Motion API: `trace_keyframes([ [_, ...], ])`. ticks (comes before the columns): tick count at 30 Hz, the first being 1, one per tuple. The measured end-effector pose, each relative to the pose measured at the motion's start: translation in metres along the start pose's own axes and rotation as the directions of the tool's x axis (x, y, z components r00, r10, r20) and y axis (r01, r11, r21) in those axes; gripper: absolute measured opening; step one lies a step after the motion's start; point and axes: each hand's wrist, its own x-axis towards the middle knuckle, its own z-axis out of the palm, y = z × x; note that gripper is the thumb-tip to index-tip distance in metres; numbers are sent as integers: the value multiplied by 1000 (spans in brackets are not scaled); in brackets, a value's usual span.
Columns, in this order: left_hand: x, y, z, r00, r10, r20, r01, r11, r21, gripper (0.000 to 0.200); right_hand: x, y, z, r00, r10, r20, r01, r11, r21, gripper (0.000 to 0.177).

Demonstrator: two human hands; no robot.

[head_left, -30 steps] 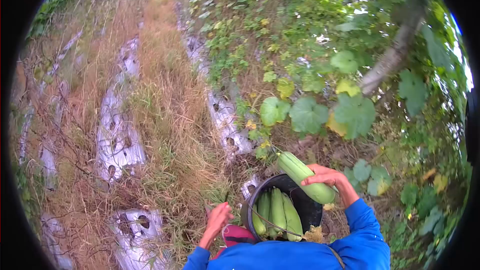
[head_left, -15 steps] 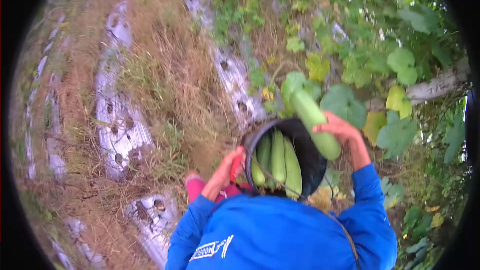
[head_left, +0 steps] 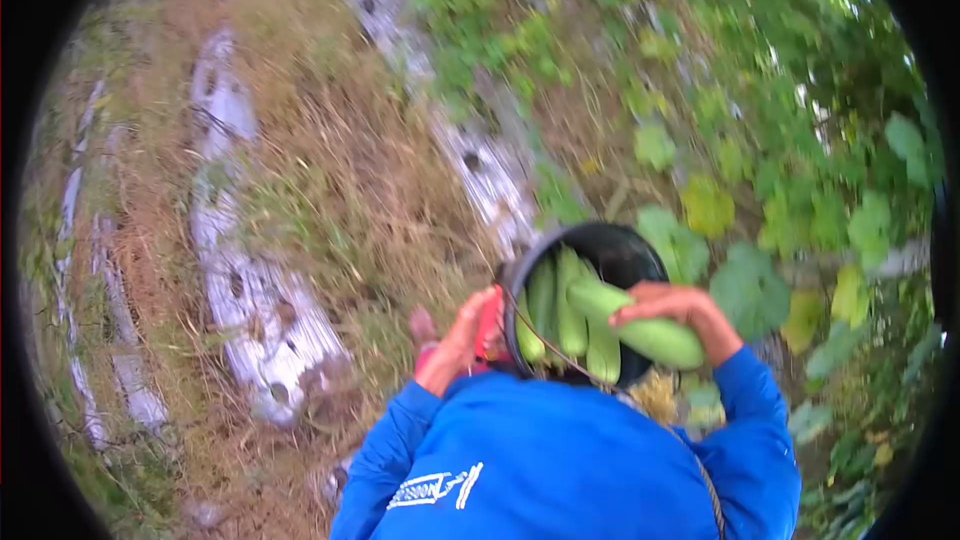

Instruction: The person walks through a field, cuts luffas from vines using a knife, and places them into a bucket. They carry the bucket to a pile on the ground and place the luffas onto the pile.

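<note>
Presently, right hand (head_left: 672,308) fingers wrapped over smooth pale-green gourd (head_left: 655,338), held slantwise across black bucket (head_left: 610,235), left hand (head_left: 458,345) closed on red object (head_left: 490,325) beside rim

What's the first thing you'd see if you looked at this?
The long green gourd, gripped in the right hand and lying across the black bucket, which holds more gourds. Next the bright blue jacket at the bottom, and the left hand clutching a red thing beside the bucket's left rim.
</note>
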Motion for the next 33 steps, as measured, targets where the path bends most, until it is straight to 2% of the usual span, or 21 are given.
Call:
trace_keyframes([
  [1,11,18,-6,1000,26,13,-26,999,-20,40,19,-23,0,994,99,-53,-101,995,-28,61],
  [3,32,54,-22,999,-28,39,25,997,71,44,81,-27,-12,991,-136,5,135,989,52,68],
  [5,62,82,-38,994,-21,108,19,1000,17,45,78,-96,-21,995,-64,-76,58,995,-81,51],
  [7,71,119,-42,994,8,113,-9,1000,6,45,159,-78,-39,989,-10,-145,14,1000,25,52],
  [8,76,140,-46,994,-6,109,4,1000,20,45,146,-139,-35,983,101,-152,-107,994,-30,55],
  [9,82,154,-48,993,10,121,-9,1000,-10,45,186,-122,-52,998,6,-59,-5,1000,13,60],
  [11,92,181,-58,988,49,149,-47,999,-16,46,192,-181,-46,970,194,-149,-177,977,116,59],
  [12,92,207,-59,990,59,129,-59,998,2,46,198,-198,-54,976,166,-139,-151,982,115,59],
  [14,101,236,-69,981,147,124,-148,989,2,46,221,-214,-70,966,-201,-160,235,944,233,62],
  [15,105,250,-73,984,163,75,-162,987,-18,46,223,-236,-80,980,-126,-156,140,986,85,66],
  [17,122,271,-93,977,181,112,-175,983,-61,46,263,-243,-104,967,-247,-55,241,966,-94,71],
  [18,135,283,-103,985,140,98,-129,985,-118,38,248,-290,-107,990,-134,-35,120,958,-262,67],
  [19,145,305,-107,985,159,71,-150,982,-115,38,249,-317,-122,988,-156,-12,147,951,-273,67],
  [21,176,333,-128,993,116,-2,-116,991,-70,46,279,-357,-148,998,46,-48,-59,948,-314,58],
  [22,181,356,-132,995,102,-2,-102,992,-69,46,315,-335,-184,974,-178,137,181,984,-9,50],
  [23,189,363,-140,994,107,-35,-110,990,-92,46,329,-350,-201,977,-200,71,208,969,-132,47],
  [25,234,414,-153,1000,-12,-10,11,996,-93,39,402,-349,-262,947,-320,6,305,895,-325,50],
  [27,268,452,-163,1000,-8,16,9,998,-69,39,395,-418,-286,981,-102,-167,33,929,-370,50],
  [29,313,480,-178,993,49,106,-43,997,-64,44,393,-446,-330,910,-416,-7,392,864,-317,51],
  [31,318,526,-179,992,113,48,-115,993,36,52,417,-481,-362,873,-488,2,452,807,-380,48],
  [33,334,546,-198,978,203,47,-206,977,54,54,440,-520,-378,969,-223,-109,192,952,-240,46],
])
